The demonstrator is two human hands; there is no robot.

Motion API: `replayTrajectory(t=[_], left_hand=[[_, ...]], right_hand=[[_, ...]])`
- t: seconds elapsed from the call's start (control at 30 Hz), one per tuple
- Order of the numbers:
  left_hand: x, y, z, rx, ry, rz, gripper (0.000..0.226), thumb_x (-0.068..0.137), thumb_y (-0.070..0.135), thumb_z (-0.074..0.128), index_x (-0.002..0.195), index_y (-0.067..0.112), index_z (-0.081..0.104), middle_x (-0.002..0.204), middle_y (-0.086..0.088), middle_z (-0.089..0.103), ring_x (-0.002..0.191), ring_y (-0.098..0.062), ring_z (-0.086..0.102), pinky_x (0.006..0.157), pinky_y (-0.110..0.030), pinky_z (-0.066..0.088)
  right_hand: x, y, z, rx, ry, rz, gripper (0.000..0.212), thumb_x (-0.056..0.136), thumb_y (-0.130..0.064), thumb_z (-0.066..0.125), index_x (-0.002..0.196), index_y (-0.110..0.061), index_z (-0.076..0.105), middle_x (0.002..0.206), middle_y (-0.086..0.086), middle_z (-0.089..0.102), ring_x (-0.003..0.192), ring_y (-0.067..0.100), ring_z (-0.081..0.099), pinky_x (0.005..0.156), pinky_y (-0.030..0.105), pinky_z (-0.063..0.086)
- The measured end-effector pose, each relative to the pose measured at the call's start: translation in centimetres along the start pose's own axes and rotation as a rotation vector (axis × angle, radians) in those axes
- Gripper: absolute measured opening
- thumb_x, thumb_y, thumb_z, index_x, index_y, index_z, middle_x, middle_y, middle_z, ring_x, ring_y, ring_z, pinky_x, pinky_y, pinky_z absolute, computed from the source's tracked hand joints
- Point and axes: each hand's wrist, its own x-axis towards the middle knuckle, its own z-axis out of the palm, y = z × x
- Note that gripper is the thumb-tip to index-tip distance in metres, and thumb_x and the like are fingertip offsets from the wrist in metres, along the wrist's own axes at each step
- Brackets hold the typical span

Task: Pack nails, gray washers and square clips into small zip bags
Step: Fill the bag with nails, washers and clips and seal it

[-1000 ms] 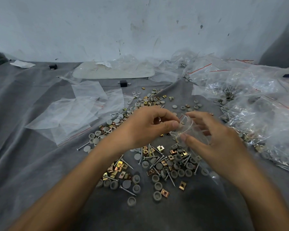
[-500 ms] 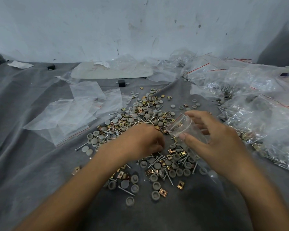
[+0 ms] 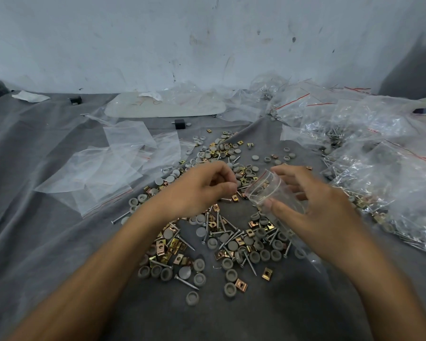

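Both forearms bare, no sleeves; left hand [image 3: 202, 188], right hand [image 3: 322, 215] ungloved.

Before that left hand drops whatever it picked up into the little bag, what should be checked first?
1. Bag mouth held open: ok, right hand pinches it wide.
2. Mouth faces left hand: ok.
3. Left hand at the mouth: ok, fingertips close beside the rim.
4. Part pinched in left hand: cannot tell, fingers hide it.
5. More parts within reach: ok, loose pile lies below both hands.
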Motion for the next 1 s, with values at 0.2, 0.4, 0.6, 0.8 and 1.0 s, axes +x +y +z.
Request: replayTrajectory(t=[0.2, 0.4, 0.6, 0.8, 1.0], left_hand=[[-0.1, 0.7, -0.9, -0.477, 0.020, -0.013, 0.014, 0.092, 0.019, 0.066, 0.104, 0.013, 0.062, 0.101, -0.008, 0.076, 0.080, -0.012, 0.063, 0.070, -0.024, 0.046], [-0.3, 0.8, -0.9, -0.627, -0.060, 0.003, 0.015, 0.088, 0.020, 0.063, 0.103, 0.017, 0.060, 0.103, -0.006, 0.075, 0.084, -0.014, 0.065, 0.067, -0.025, 0.043], [-0.4, 0.7, -0.4, -0.599, -0.093, 0.037, 0.010, 0.090, 0.016, 0.061, 0.099, 0.017, 0.062, 0.081, 0.004, 0.062, 0.073, -0.011, 0.054, 0.065, -0.021, 0.044], [-0.4, 1.1, 0.3, -0.531, -0.083, 0.083, 0.012, 0.093, 0.017, 0.064, 0.104, 0.014, 0.062, 0.080, 0.004, 0.062, 0.071, -0.010, 0.053, 0.065, -0.019, 0.046], [-0.2, 2.0, 1.0, -0.255, 0.000, 0.184, 0.008, 0.103, 0.009, 0.052, 0.105, 0.014, 0.058, 0.086, -0.004, 0.062, 0.076, -0.011, 0.056, 0.068, -0.022, 0.045]], right_hand=[[0.0, 0.2, 0.1, -0.002, 0.000, -0.006, 0.054, 0.082, -0.053, 0.066, 0.133, -0.046, 0.052, 0.102, -0.041, 0.046, 0.097, -0.012, 0.054, 0.085, 0.030, 0.051], [-0.1, 0.0, 0.2, 0.002, -0.009, -0.024, 0.055, 0.081, -0.053, 0.066, 0.134, -0.045, 0.053, 0.102, -0.037, 0.049, 0.104, 0.003, 0.059, 0.091, 0.037, 0.054], [0.0, 0.1, 0.2, 0.003, 0.001, -0.030, 0.055, 0.081, -0.051, 0.067, 0.134, -0.043, 0.054, 0.102, -0.041, 0.047, 0.102, 0.001, 0.058, 0.089, 0.036, 0.054], [0.0, 0.2, 0.3, 0.029, 0.020, -0.024, 0.054, 0.082, -0.048, 0.070, 0.133, -0.043, 0.055, 0.103, -0.037, 0.052, 0.101, -0.001, 0.059, 0.090, 0.036, 0.054], [-0.1, 0.1, 0.2, 0.029, 0.019, -0.021, 0.052, 0.084, -0.045, 0.072, 0.133, -0.042, 0.056, 0.102, -0.039, 0.050, 0.101, 0.000, 0.059, 0.090, 0.034, 0.053]])
